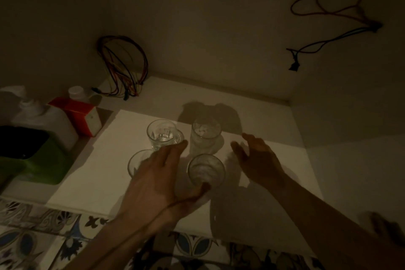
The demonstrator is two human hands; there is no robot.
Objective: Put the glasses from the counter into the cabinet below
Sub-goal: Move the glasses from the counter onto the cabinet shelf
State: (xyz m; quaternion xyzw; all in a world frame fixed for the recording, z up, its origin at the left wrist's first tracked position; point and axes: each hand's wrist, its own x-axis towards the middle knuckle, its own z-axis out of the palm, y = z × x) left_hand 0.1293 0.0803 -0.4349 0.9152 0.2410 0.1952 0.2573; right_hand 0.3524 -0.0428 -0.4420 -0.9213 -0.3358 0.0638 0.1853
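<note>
Several clear glasses stand upright on a white sheet (pixel 92 171) in a dim recess. The far left glass (pixel 163 133) and the far right glass (pixel 205 136) sit at the back. The near right glass (pixel 206 170) stands between my hands. The near left glass (pixel 137 163) is partly hidden under my fingers. My left hand (pixel 157 180) hovers open over the near pair, its thumb by the near right glass's base. My right hand (pixel 256 158) is open, just right of the glasses, touching none.
A bundle of coloured wires (pixel 125 66) hangs in the back left corner. A red and white box (pixel 81 116), a white bottle (pixel 43 120) and a green container (pixel 37 160) crowd the left side. More wires (pixel 337 13) hang on the right wall. Patterned tiles (pixel 43 232) lie below.
</note>
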